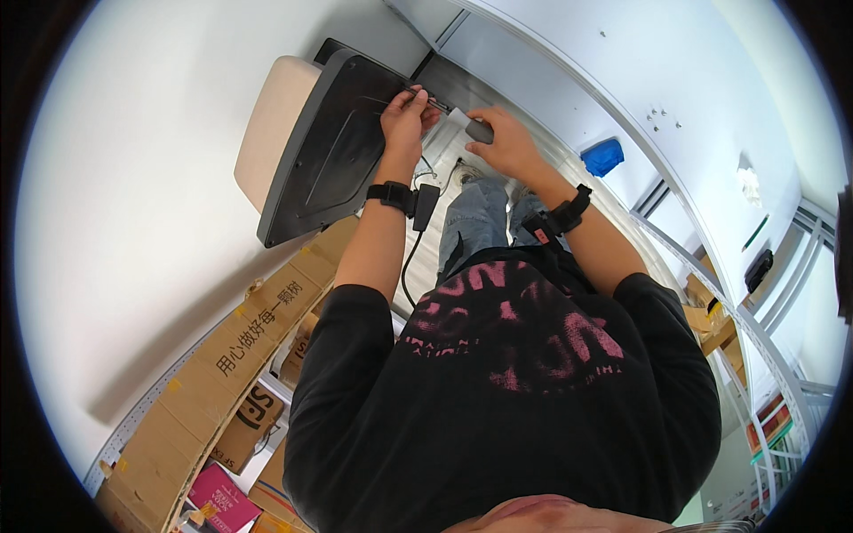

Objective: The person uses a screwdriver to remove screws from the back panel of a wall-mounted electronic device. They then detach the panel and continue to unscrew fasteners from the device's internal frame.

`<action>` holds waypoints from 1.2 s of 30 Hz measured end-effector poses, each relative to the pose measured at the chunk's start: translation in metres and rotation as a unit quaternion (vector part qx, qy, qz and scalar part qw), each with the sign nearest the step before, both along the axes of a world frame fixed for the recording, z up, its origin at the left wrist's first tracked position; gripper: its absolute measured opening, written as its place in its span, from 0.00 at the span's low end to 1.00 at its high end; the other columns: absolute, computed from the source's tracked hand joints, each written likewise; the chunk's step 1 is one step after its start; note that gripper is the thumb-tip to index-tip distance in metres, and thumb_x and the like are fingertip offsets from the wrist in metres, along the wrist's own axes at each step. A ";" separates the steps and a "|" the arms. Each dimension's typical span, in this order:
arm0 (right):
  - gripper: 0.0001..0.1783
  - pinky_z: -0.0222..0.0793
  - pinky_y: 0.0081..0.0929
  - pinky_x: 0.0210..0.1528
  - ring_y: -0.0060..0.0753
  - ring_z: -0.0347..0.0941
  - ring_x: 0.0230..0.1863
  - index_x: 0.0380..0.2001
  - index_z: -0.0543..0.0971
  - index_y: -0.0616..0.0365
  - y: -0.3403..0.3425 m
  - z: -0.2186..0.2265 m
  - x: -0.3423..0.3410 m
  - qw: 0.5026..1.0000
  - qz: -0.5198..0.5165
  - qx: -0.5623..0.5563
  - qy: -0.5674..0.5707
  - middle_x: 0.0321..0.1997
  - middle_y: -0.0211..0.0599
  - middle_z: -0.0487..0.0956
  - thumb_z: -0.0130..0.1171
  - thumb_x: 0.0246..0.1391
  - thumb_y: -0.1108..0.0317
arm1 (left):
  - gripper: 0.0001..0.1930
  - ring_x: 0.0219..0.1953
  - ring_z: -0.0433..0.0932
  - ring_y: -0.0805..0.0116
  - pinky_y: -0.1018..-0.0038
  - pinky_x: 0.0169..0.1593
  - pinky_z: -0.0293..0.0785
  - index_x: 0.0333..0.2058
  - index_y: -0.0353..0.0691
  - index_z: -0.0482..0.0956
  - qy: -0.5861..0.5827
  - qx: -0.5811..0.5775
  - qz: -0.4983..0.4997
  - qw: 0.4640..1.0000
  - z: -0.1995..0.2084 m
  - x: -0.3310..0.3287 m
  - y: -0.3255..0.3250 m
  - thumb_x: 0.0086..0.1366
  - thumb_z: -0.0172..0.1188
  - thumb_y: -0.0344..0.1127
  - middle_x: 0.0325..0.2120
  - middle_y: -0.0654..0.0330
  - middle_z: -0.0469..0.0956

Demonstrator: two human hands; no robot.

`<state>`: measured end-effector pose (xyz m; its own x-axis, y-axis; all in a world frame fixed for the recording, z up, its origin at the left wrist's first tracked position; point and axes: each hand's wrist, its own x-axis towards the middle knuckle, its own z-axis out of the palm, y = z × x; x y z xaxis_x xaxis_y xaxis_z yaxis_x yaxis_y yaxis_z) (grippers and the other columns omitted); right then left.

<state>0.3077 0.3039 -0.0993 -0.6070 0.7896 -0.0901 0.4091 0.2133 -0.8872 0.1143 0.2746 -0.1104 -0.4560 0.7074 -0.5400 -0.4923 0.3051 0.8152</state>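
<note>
Head view: two hands work at a black chair seat's edge.
Left hand (405, 108) pinches the black seat (333, 151) rim; right hand (502, 142), at 3 o'clock, clamps a small grey tool (478, 131). Best keep the seat steady.

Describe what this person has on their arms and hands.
Both hands are bare, no gloves. Each wrist carries a black strap: the left wristband holds a small black box with a black cable hanging from it; the right wristband is similar. Black sleeves end at the elbows.

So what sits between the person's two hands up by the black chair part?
In the head view, a short strip of the dark metal rail spans the gap between the left hand and the right hand, which holds a small grey tool.
</note>
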 end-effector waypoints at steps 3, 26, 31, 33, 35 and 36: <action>0.25 0.68 0.26 0.30 0.31 0.75 0.36 0.51 0.70 0.57 0.010 0.010 0.006 0.940 -0.003 -0.335 0.067 0.41 0.38 0.75 0.59 0.51 0.62 | 0.09 0.27 0.78 0.70 0.74 0.32 0.77 0.42 0.38 0.72 0.010 -0.003 -0.002 1.000 -0.004 -0.004 0.000 0.63 0.55 0.30 0.30 0.59 0.79; 0.26 0.64 0.18 0.23 0.20 0.69 0.29 0.49 0.70 0.58 0.011 0.007 0.018 0.857 -0.024 -0.490 0.156 0.32 0.30 0.70 0.64 0.44 0.74 | 0.05 0.25 0.78 0.69 0.74 0.32 0.78 0.34 0.37 0.73 -0.026 -0.024 -0.041 0.999 0.004 0.002 0.003 0.64 0.55 0.33 0.28 0.57 0.78; 0.25 0.66 0.16 0.24 0.21 0.67 0.27 0.49 0.70 0.57 0.002 -0.011 0.007 0.974 -0.018 -0.197 0.111 0.29 0.27 0.68 0.64 0.44 0.74 | 0.06 0.26 0.77 0.69 0.74 0.32 0.78 0.35 0.37 0.74 0.023 -0.077 -0.071 0.994 0.004 0.001 0.003 0.65 0.54 0.34 0.28 0.57 0.78; 0.26 0.66 0.18 0.24 0.22 0.68 0.27 0.49 0.70 0.56 -0.004 -0.005 0.006 0.962 -0.035 -0.253 0.094 0.29 0.28 0.68 0.63 0.44 0.75 | 0.06 0.26 0.77 0.70 0.74 0.32 0.78 0.35 0.37 0.74 0.023 -0.063 -0.077 0.995 0.000 -0.002 0.001 0.65 0.54 0.34 0.28 0.58 0.78; 0.26 0.67 0.19 0.25 0.22 0.68 0.27 0.50 0.70 0.55 0.001 0.009 0.008 0.913 -0.050 -0.391 0.105 0.29 0.28 0.69 0.63 0.44 0.75 | 0.06 0.25 0.77 0.70 0.74 0.32 0.78 0.35 0.37 0.74 0.022 -0.056 -0.078 0.995 0.000 -0.003 0.001 0.64 0.54 0.34 0.27 0.59 0.78; 0.27 0.67 0.20 0.24 0.22 0.68 0.27 0.50 0.69 0.54 0.006 0.017 0.010 0.857 -0.056 -0.497 0.124 0.29 0.28 0.69 0.63 0.44 0.75 | 0.06 0.25 0.77 0.71 0.74 0.32 0.78 0.34 0.37 0.74 0.022 -0.057 -0.077 0.995 0.000 -0.003 0.001 0.64 0.55 0.34 0.27 0.59 0.77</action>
